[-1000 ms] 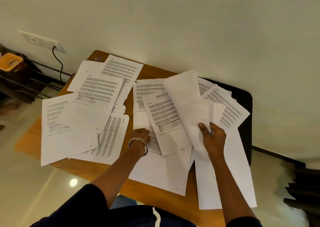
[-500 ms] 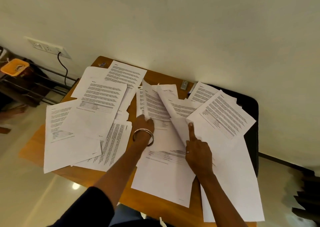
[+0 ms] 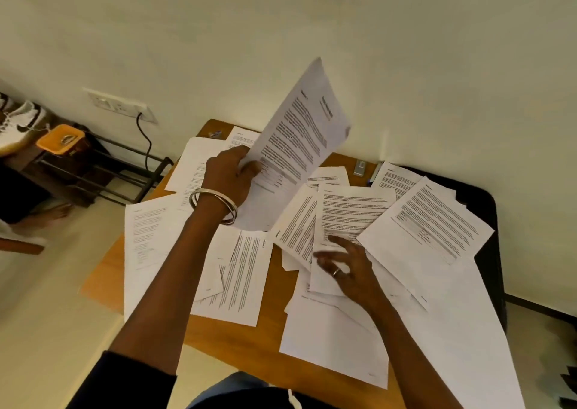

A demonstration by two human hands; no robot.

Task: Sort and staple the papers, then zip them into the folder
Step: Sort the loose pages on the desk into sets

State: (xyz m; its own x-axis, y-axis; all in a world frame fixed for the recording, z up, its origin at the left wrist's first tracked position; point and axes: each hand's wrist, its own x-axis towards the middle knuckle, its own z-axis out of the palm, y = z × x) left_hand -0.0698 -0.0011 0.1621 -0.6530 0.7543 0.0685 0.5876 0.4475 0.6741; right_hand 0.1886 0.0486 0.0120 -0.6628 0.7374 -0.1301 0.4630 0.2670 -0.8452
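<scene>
While the left hand (image 3: 229, 174) pinches one printed sheet (image 3: 299, 146) by its lower edge and lifts it tilted above the wooden table (image 3: 274, 321), the right hand (image 3: 346, 268) hovers with fingers spread loosely, gripping nothing, over the scattered papers (image 3: 352, 212). These white pages, dense with black text, overlap across the table; a small grey object, possibly a stapler (image 3: 360, 168), lies at the table's far edge.

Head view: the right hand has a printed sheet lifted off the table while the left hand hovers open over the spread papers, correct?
Not quite: the hands are swapped. In the head view the left hand, the one with the bangles, has the printed sheet lifted off the table, while the right hand hovers open over the spread papers.
</scene>
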